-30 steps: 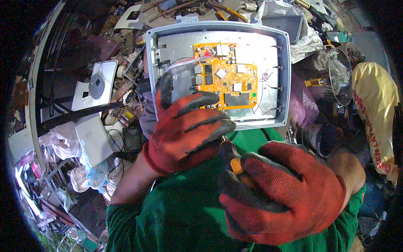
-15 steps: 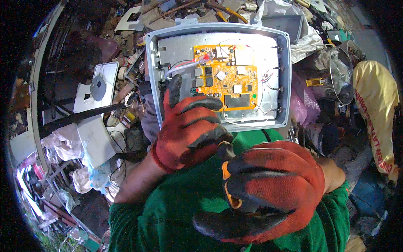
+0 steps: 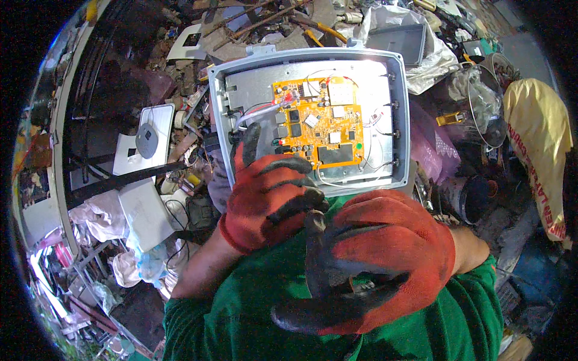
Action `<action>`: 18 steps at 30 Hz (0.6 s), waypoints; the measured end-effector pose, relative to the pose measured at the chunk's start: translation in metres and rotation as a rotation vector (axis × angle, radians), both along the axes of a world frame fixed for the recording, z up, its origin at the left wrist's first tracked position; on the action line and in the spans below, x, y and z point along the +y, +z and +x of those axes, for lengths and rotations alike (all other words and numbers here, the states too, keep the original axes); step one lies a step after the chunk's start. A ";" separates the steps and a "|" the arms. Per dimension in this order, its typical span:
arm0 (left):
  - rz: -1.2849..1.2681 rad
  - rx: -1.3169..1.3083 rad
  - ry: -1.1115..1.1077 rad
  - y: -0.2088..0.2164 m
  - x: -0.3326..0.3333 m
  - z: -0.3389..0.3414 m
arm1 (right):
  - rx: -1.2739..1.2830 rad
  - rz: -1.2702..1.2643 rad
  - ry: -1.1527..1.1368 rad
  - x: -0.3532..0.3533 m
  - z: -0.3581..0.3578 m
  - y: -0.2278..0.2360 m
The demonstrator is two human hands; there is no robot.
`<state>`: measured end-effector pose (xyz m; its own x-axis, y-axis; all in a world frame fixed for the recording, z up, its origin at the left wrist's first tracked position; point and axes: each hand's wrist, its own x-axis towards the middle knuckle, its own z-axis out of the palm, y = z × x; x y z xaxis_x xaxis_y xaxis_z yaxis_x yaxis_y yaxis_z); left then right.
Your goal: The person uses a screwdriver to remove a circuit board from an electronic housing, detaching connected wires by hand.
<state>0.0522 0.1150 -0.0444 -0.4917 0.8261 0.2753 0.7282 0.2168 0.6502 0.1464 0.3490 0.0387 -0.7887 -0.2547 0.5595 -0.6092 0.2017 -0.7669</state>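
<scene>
Both hands wear red gloves with black-coated fingers. A grey open-topped enclosure [image 3: 404,120] is in front of me, with a metal plate [image 3: 247,84] and an orange circuit board [image 3: 331,129] inside. My left hand [image 3: 265,195] lies over its lower left corner, thumb up beside the cables [image 3: 256,114] and the other fingers curled to the right. My right hand [image 3: 391,259] is closed in front of my green shirt, its raised black fingertip close to the left fingertips. What either hand grips is hidden; something small shows in the gap of my right palm.
Heaped scrap surrounds me. A white panel [image 3: 144,207] and a round grey disc [image 3: 146,141] are on the left, near a dark bar [image 3: 126,183]. A yellow sack [image 3: 536,144] stands right, beside a clear plastic bag [image 3: 483,102] and purple wrap [image 3: 436,144].
My right hand has shifted slightly left and up and turned; the orange edges between its fingers are out of sight. The enclosure sits slightly farther left and lower in the picture.
</scene>
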 end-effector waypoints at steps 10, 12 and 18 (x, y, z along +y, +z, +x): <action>-0.020 -0.063 -0.067 0.001 -0.004 -0.005 | 0.288 0.078 0.066 -0.006 -0.013 0.007; -0.020 -0.044 -0.061 0.005 -0.004 0.001 | 0.208 0.046 0.004 -0.009 -0.006 0.009; 0.023 -0.101 -0.021 0.011 0.003 0.001 | 0.206 0.078 0.101 -0.004 -0.001 0.008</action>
<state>0.0533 0.1181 -0.0335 -0.5008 0.8303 0.2446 0.6630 0.1863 0.7251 0.1449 0.3453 0.0467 -0.6280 -0.3754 0.6816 -0.7714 0.1853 -0.6087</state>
